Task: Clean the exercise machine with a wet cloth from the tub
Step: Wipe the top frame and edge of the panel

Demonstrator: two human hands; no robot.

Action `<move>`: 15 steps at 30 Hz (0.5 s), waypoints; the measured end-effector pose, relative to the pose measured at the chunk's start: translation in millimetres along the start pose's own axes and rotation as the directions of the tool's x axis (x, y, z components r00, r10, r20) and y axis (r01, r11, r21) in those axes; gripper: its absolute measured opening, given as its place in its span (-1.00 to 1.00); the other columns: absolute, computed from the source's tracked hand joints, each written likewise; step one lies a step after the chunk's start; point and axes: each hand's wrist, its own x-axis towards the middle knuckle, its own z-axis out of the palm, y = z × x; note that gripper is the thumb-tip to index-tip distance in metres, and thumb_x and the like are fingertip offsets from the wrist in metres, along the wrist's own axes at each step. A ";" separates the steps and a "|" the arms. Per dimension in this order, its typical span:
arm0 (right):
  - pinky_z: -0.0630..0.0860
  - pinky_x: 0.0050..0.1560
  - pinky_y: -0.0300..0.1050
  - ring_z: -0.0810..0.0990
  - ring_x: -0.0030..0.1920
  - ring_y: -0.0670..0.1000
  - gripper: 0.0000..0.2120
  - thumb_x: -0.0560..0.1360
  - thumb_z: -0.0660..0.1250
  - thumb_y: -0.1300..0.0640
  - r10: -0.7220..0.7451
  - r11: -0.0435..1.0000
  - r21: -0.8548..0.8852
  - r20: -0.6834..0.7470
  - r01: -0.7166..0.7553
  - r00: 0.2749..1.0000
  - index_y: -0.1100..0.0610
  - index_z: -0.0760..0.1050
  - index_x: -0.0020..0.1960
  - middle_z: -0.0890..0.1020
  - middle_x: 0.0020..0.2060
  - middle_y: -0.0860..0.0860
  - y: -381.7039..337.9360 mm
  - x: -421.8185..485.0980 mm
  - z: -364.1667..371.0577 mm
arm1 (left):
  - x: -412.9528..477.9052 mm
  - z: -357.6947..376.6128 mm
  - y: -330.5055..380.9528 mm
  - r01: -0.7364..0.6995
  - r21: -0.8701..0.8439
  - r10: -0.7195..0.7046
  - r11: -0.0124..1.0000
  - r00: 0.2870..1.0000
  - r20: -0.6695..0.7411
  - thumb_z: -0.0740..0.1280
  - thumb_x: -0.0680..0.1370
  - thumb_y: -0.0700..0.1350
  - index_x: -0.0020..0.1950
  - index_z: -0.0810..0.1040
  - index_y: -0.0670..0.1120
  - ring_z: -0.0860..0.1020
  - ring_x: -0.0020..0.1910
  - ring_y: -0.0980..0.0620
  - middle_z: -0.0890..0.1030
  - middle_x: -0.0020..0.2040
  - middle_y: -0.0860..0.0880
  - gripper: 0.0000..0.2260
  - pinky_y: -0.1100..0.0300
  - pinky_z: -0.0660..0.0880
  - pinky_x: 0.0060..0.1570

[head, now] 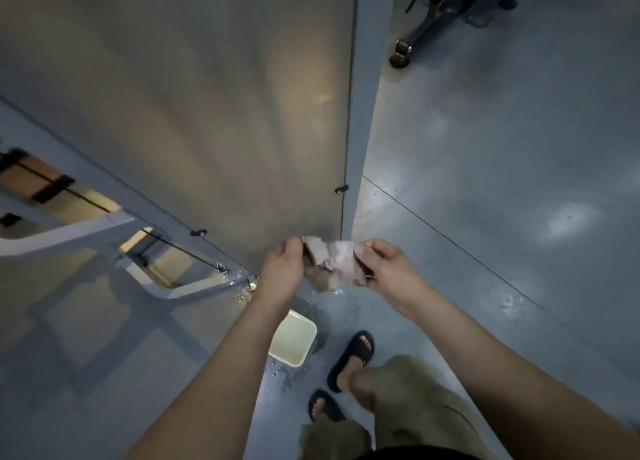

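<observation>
Nearest are the person's khaki shorts (415,400) and two feet in two black sandals (351,359), both just right of the tub (287,360). There is one tub: white, square, standing on the grey floor (485,182), with pale liquid in it. Water drops (287,376) dot the floor at its near corner, and more wet patches lie just beyond it.

Above the tub's far side, two bare forearms reach forward. Between them hangs one cloth (334,260), pale and bunched, clear of the tub. The left hand (282,264) has its fingers curled round the cloth's left end. The right hand (384,264) pinches the right end with thumb and fingers. The hands are apart, with the cloth spanning the gap.

Beyond the tub rises the machine's broad grey panel (207,113), with two dark clips (341,188) on its edges. Left of the tub runs the machine's white frame (69,234).

Far beyond the tub and to the right stands a second machine (433,16), with one wheel (400,56) on the floor.
</observation>
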 end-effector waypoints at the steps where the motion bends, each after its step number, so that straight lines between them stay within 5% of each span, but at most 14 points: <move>1: 0.53 -0.10 -0.02 0.46 -0.28 0.09 -0.80 0.67 0.29 0.19 -0.002 1.000 -0.030 -0.033 0.001 0.999 0.18 0.46 -0.13 0.50 -0.34 0.09 -0.5 -6.3 -2.1 | -11.4 -2.4 0.0 0.061 -0.120 -0.068 0.991 0.996 -0.056 0.17 0.65 -0.08 -0.23 0.53 -0.08 0.49 -0.32 -0.05 0.57 -0.33 -0.04 -0.71 0.15 0.38 -0.31; 4: 0.56 -0.12 -0.10 0.57 -0.14 0.10 -0.79 0.67 0.30 0.11 0.009 0.995 -0.094 -0.080 -0.017 0.997 0.16 0.53 -0.12 0.57 -0.19 0.12 -2.7 -20.9 -7.0 | -40.2 -10.2 -0.6 0.139 -0.340 -0.163 0.930 0.986 -0.041 0.11 0.65 -0.13 -0.22 0.52 -0.15 0.48 -0.49 0.00 0.59 -0.40 -0.10 -0.69 0.29 0.34 -0.49; 9: 0.53 -0.08 -0.04 0.55 -0.14 0.08 -0.78 0.68 0.27 0.03 0.020 0.980 -0.195 -0.052 -0.030 0.998 0.14 0.53 -0.05 0.57 -0.15 0.10 -14.9 -29.1 -13.0 | -62.4 -9.8 25.6 0.084 -0.232 -0.093 0.969 0.995 -0.028 0.13 0.69 -0.07 -0.18 0.45 -0.11 0.40 -0.62 0.09 0.51 -0.41 -0.08 -0.72 0.38 0.27 -0.58; 12: 0.48 0.03 -0.04 0.54 -0.10 0.03 -0.71 0.61 0.30 -0.13 -0.054 0.960 -0.271 0.052 0.066 0.997 0.10 0.55 -0.05 0.60 -0.14 0.01 -34.9 -25.0 -29.4 | -61.4 8.8 43.9 0.051 -0.154 -0.051 0.987 0.999 0.005 0.29 0.60 0.14 -0.12 0.58 -0.14 0.57 -0.40 -0.03 0.62 -0.26 -0.15 -0.65 0.19 0.47 -0.33; 15: 0.46 0.11 -0.23 0.59 0.01 -0.20 -0.80 0.61 0.33 -0.14 -0.125 0.920 -0.340 0.224 0.198 0.967 -0.04 0.60 0.08 0.65 0.03 -0.21 -63.8 -20.1 -62.1 | -59.7 46.0 68.0 0.068 -0.096 -0.067 0.993 0.998 0.016 0.37 0.47 0.25 -0.09 0.64 -0.15 0.65 -0.20 -0.12 0.69 -0.16 -0.18 -0.56 0.02 0.50 -0.13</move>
